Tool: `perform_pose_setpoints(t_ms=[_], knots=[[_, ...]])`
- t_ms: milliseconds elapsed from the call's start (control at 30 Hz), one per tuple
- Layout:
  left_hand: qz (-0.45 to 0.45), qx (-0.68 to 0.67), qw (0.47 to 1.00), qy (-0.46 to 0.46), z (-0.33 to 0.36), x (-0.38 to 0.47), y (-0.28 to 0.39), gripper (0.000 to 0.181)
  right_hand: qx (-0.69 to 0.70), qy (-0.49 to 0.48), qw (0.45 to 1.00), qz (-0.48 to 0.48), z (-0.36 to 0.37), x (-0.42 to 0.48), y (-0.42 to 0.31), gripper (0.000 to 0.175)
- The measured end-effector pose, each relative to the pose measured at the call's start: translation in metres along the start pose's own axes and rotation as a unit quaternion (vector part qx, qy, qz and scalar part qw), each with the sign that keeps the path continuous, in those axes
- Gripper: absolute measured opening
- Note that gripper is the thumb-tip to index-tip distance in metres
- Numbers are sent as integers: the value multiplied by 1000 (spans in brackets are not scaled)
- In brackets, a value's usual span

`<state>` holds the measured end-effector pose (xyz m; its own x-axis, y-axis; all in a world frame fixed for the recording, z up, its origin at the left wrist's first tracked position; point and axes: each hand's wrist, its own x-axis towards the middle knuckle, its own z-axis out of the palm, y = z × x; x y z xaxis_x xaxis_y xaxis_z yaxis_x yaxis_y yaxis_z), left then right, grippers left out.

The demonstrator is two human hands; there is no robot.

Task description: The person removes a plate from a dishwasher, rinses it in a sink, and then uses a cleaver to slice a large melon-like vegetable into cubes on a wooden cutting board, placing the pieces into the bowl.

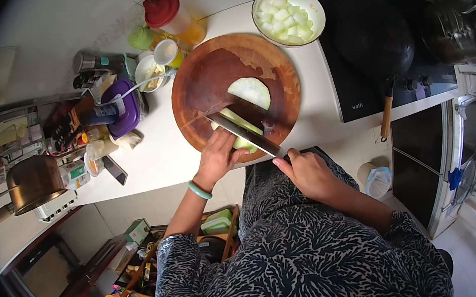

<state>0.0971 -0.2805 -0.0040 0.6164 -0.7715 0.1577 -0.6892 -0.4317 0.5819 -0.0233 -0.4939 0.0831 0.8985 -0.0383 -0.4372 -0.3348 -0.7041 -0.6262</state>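
Observation:
My right hand [308, 170] is closed round the handle of a kitchen knife [247, 134], whose broad blade lies slantwise over a pale green gourd piece [244, 144] near the front of a round wooden chopping board [192, 73]. Fingers of my left hand [219, 153] press on the gourd piece at the blade's near left side, with the thumb at its lower edge. A strip of gourd shows on the far side of the blade. Behind it, a pale half-round gourd slice [251, 92] lies on the board. The blade hides part of the piece.
A bowl of gourd chunks [286, 20] stands behind the board at the right, beside a black hob [348, 98] with a wok [375, 40]. At the left are a red-lidded jug [176, 19], a small white bowl [149, 73], a purple container [122, 107] and a phone [115, 169].

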Motion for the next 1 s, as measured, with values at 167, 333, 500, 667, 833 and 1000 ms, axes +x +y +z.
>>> perform_pose_setpoints(t_ms=[167,333,500,667,833,1000], knots=[[6,9,1000,-3,-2,4,-1,50,29,-36,997,54,-3,3,-4,49],[3,-2,1000,3,0,4,-3,50,58,-53,994,80,-9,8,-8,47],[10,-41,999,0,-3,8,-2,54,84,-67,990,90,-14,18,-6,47],[11,-45,999,-3,0,9,-2,54,82,-85,989,91,18,41,13,50],[18,-44,999,-1,-1,6,-3,53,98,-15,992,73,55,67,34,55],[-29,30,999,-10,-7,10,10,65,170,-79,977,104,50,80,57,58]])
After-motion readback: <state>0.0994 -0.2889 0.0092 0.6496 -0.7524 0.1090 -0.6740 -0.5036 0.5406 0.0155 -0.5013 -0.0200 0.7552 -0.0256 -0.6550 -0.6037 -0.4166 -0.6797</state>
